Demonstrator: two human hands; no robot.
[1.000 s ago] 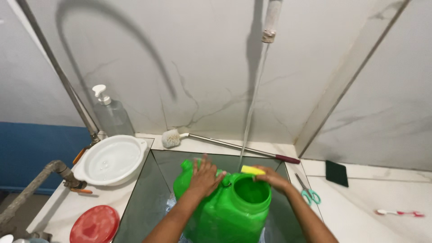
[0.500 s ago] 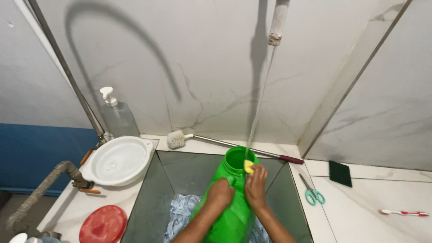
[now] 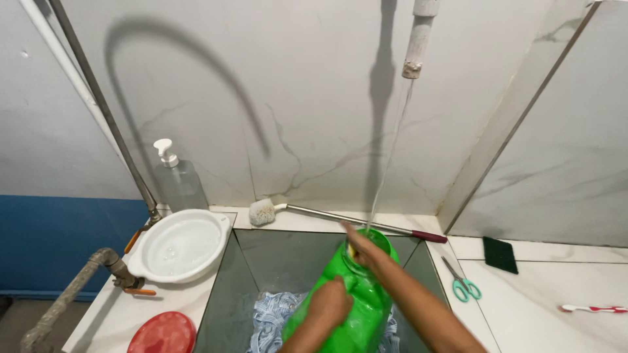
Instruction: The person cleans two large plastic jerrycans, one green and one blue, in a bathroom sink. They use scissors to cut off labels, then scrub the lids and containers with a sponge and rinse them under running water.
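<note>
Container: green plastic jug [image 3: 353, 307], tilted in the sink [image 3: 255, 261], wide mouth up toward the back wall, directly under a thin stream of water [image 3: 386, 176] falling from a white pipe [image 3: 417, 39].
Left hand: left hand [image 3: 329, 302] lies flat on the jug's side, grip pressed against the green plastic, steadying it.
Right hand: right hand [image 3: 363, 247] is at the jug's mouth, fingers pinching a small yellow sponge [image 3: 351, 250] against the rim; most of the sponge is hidden.
Sink floor: blue-and-white patterned cloth [image 3: 275, 317] lies bunched under the jug.
Left tabletop: white basin [image 3: 180, 245] just beside the sink, clear pump bottle [image 3: 176, 180] behind it, red lid [image 3: 163, 333] near the front edge.
Back ledge: long-handled bottle brush [image 3: 327, 216] lies along the wall.
Right tabletop: green-handled scissors [image 3: 461, 282], dark green scouring pad [image 3: 500, 255], and a toothbrush [image 3: 592, 308] well apart at the far right.
</note>
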